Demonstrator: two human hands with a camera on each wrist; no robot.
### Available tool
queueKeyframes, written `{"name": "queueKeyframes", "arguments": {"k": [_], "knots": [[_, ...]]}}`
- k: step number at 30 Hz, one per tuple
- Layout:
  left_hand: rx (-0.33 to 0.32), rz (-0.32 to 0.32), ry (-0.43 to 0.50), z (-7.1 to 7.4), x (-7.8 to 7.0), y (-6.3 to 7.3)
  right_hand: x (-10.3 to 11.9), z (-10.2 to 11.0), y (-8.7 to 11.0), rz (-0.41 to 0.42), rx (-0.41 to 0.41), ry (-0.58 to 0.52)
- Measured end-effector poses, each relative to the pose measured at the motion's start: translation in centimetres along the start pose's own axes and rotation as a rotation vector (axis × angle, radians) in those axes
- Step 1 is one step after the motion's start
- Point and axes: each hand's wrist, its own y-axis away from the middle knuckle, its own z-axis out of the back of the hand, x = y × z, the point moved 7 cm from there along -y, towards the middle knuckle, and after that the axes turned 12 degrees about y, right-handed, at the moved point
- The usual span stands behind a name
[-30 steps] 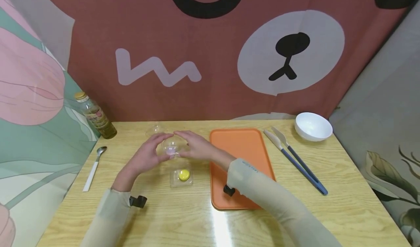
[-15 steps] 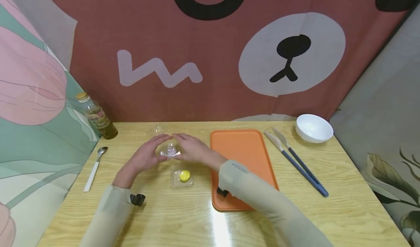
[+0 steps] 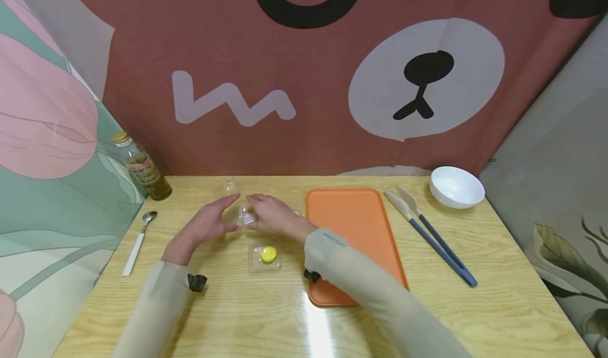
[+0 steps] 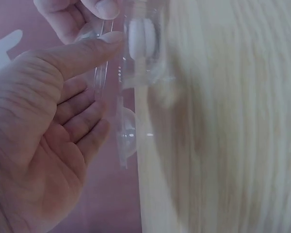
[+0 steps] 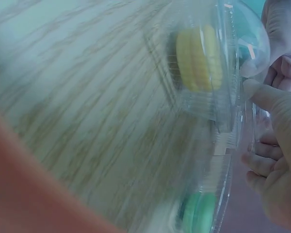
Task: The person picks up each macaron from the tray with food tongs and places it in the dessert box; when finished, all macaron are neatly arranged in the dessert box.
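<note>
Both hands work at a clear plastic dome lid (image 5: 254, 36) over the left-middle of the table. My left hand (image 3: 205, 225) holds the lid's rim between thumb and fingers in the left wrist view. My right hand (image 3: 274, 216) has its thumb and fingers on the same rim from the other side. Just below the lid, a pale purple macaron (image 3: 247, 219) sits in a clear plastic base. Nearer the body, a yellow macaron (image 3: 268, 254) rests in another clear base. A green macaron (image 5: 200, 213) shows in the right wrist view; the right hand mostly hides it from the head view.
Another clear dome lid (image 3: 228, 188) lies behind the hands. An orange tray (image 3: 351, 215) stands on the right, partly under the right sleeve. Beyond it are blue-handled tongs (image 3: 437, 244) and a white bowl (image 3: 457, 188). A spoon (image 3: 138, 244) and an oil bottle (image 3: 144, 170) stand left.
Both hands have shifted a little to the left, and their fingertips have parted slightly at the top. The lid between them has come lower over the purple macaron. The other things stay put.
</note>
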Motion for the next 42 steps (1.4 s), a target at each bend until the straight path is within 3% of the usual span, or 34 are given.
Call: {"name": "queueKeyframes", "arguments": {"k": [12, 21, 31, 42], "knots": [[0.064, 0.079, 0.034, -0.4, 1.8, -0.2, -0.2, -0.7, -0.3, -0.004, 0.047, 0.054], [0.075, 0.085, 0.036, -0.5, 1.8, -0.2, -1.2, -1.0, 0.0, -0.126, 0.088, 0.09], [0.114, 0.131, 0.061, -0.6, 2.2, -0.3, -1.4, -1.2, 0.1, -0.142, 0.063, 0.084], [0.114, 0.164, 0.103, -1.1, 2.9, -0.5, -1.1, -1.2, 0.1, -0.148, 0.06, 0.094]]}}
